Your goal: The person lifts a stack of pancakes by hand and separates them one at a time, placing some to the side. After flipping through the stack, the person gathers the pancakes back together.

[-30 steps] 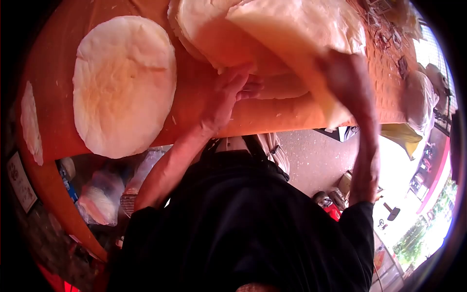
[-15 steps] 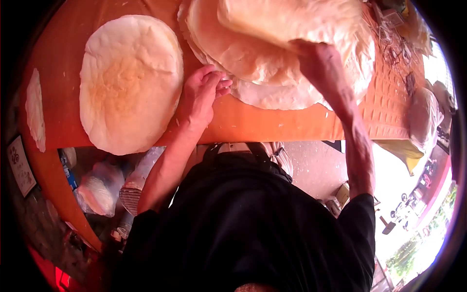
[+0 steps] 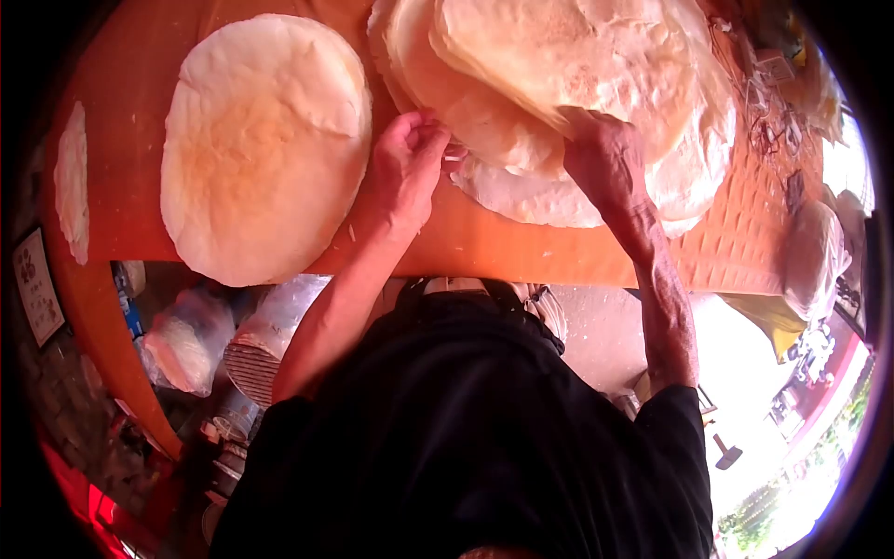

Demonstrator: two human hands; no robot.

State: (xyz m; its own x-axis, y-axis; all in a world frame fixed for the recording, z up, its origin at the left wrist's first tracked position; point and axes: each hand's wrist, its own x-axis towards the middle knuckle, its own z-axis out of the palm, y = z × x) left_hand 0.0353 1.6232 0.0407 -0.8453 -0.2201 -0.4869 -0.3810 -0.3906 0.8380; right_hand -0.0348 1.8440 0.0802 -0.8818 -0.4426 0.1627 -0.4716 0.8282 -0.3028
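1. From my end I see an orange table point(image 3: 503, 252) spanning the scene.
2. Its far right side carries a pile of flatbreads point(image 3: 531, 200), layers overlapping.
3. One single flatbread point(image 3: 265, 149) lies left, apart from the pile.
4. A plastic bag point(image 3: 813, 261) is at the table's right end.
5. My right hand point(image 3: 605, 154) pinches the top sheet point(image 3: 577, 47) by its near edge, blocking my view there.
6. My left hand point(image 3: 410, 168) curls beside the pile's left edge; whether it pinches bread, I can't tell.
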